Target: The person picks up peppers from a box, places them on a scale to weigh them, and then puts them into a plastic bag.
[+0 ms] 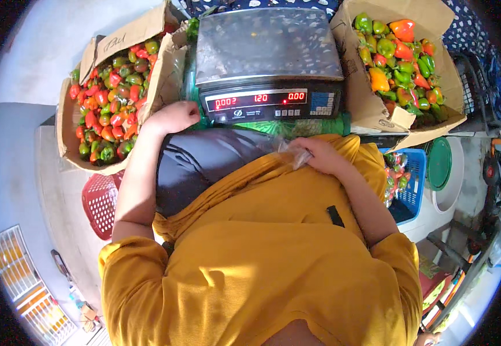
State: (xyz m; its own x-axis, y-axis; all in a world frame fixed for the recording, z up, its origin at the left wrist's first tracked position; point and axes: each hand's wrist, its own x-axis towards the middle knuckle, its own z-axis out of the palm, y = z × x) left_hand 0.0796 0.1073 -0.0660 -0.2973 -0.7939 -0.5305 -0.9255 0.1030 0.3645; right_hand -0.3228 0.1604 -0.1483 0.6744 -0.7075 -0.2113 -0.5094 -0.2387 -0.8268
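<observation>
My left hand (173, 117) is curled beside the lower right edge of a cardboard box (168, 82) of small red and green peppers (112, 104); I cannot tell whether it grips anything. In my right hand (321, 155), above my lap, is a crumpled clear plastic bag (295, 156). Between the two boxes stands a digital scale (272, 104) with a bare metal pan (267, 45) and a lit red display. To the right, a second cardboard box (360, 101) holds green, red and orange peppers (402, 71).
A red perforated plastic basket (100, 205) is at the lower left. At the right, a blue plastic basket (417, 186) holds bagged peppers (397, 177), near a green round lid (439, 164) and a white bucket (454, 181). Green material (293, 127) lies below the scale.
</observation>
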